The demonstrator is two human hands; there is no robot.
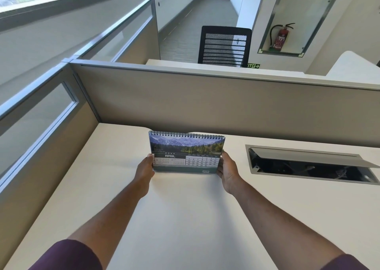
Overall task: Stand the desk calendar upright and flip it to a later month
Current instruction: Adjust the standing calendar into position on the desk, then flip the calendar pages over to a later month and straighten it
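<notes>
A spiral-bound desk calendar (186, 152) stands upright on the white desk (185, 218), near its far edge. Its front page shows a mountain lake photo above the word APRIL and a date grid. My left hand (146, 168) grips the calendar's lower left edge, thumb on the front. My right hand (227, 170) holds the lower right edge the same way. Both forearms stretch forward over the desk.
A beige partition (226, 105) rises just behind the calendar, with a glazed partition (41, 121) along the left. An open cable hatch (308, 164) with a raised lid is sunk into the desk at the right. Beyond the partition stands a black mesh chair (225, 45).
</notes>
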